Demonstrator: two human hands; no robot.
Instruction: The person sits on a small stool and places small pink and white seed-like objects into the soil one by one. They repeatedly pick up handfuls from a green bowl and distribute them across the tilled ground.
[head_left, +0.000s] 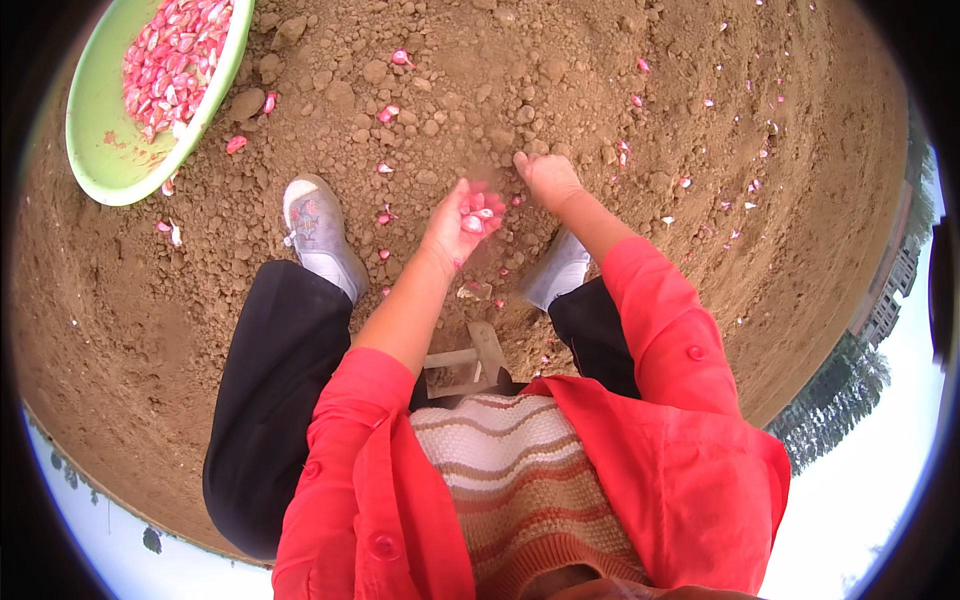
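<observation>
My left hand (466, 221) is cupped palm up between my feet, with several pink-coated garlic cloves (472, 223) resting in it; its fingertips are blurred. To its right, my right hand (547, 178) is held low over the brown soil (480, 135), fingers curled together. Whether a clove is hidden inside those fingers I cannot tell. A small pink clove (516, 200) lies on the ground just below the right hand. Another column of cloves, including one clove (388, 113), runs down the soil left of my hands.
A green plastic basin (101, 142) with many pink cloves sits tilted at upper left. My left shoe (319, 221) and right shoe (559, 266) flank my hands. Part of a wooden stool (487, 352) shows beneath me. More scattered cloves (684, 182) lie to the right.
</observation>
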